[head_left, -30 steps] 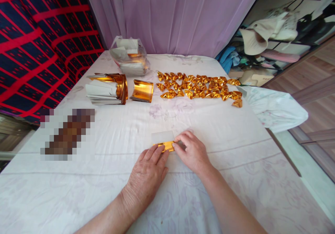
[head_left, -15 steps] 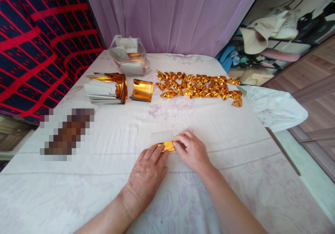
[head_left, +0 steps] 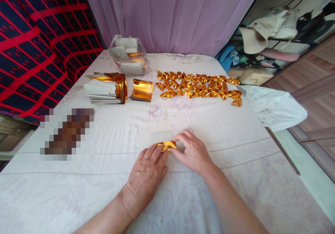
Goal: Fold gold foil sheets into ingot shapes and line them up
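Two hands bend a shiny strip of gold paper (head_left: 169, 145).
The left hand (head_left: 151, 162) lies flat, its fingers pressing on the gold paper, and the right hand (head_left: 193, 153) pinches the right end. The paper is on the pale cloth (head_left: 117, 136), just in front of a pale piece (head_left: 161, 136). This looks like the step of folding a corner; the next move seems to call for pressing the fold down neatly.
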Motion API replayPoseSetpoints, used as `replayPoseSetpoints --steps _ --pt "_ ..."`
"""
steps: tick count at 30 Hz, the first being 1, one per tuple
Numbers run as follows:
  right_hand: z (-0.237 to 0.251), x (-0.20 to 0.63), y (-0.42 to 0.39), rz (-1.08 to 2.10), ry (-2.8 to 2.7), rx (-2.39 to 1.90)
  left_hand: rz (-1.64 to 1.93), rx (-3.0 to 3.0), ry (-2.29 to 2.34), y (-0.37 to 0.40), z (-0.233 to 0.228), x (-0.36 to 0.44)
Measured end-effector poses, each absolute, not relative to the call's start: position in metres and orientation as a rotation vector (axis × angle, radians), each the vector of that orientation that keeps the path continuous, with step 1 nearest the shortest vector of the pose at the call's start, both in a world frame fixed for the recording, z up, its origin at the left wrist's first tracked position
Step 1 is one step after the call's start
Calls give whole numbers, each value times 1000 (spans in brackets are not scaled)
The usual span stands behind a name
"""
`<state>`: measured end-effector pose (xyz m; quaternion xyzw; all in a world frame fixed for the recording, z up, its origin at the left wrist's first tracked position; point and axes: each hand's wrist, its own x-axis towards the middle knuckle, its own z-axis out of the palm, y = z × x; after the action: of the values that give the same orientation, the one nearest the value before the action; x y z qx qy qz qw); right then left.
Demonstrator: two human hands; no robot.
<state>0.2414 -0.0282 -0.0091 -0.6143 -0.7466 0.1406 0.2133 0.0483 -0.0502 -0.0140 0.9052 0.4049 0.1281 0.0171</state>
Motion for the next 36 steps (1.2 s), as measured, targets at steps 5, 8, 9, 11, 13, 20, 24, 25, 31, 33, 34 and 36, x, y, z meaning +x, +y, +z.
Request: replayPoseSetpoints --steps 5,8,9,11,13,20,24,25,31,33,34,36 --pt "-10 242 -29 380 -2070 -1681 380 2824 1254 -50 -13 49" --pt "-11 242 -28 383 -2077 -1672 365 2813 1265 -51 -13 50" --pt "-11 242 -28 388 -2078 -1680 364 2808 1268 -51 -13 50" --pt "-11 242 -28 405 -2080 -1703 387 2796 1249 -50 -12 49" --pt "-10 242 -28 413 -2079 -1718 449 2770 1206 -45 -9 44" --pt "-11 243 -28 419 -2072 -1722 504 2553 1597 -17 7 18" --pt "-13 244 -28 417 -2079 -1712 440 2518 1599 -18 8 18" --pt "-13 244 -28 422 -2081 -1712 430 2505 1593 -19 7 19" --pt "-11 244 -28 436 -2077 -1717 402 2367 1540 -22 7 20" --pt "-11 245 -28 434 -2078 -1719 393 2298 1531 -21 8 20" --pt "-11 245 -28 433 -2080 -1720 390 2261 1530 -20 8 20" --pt "-11 245 -28 432 -2083 -1720 397 2190 1535 -19 9 22"
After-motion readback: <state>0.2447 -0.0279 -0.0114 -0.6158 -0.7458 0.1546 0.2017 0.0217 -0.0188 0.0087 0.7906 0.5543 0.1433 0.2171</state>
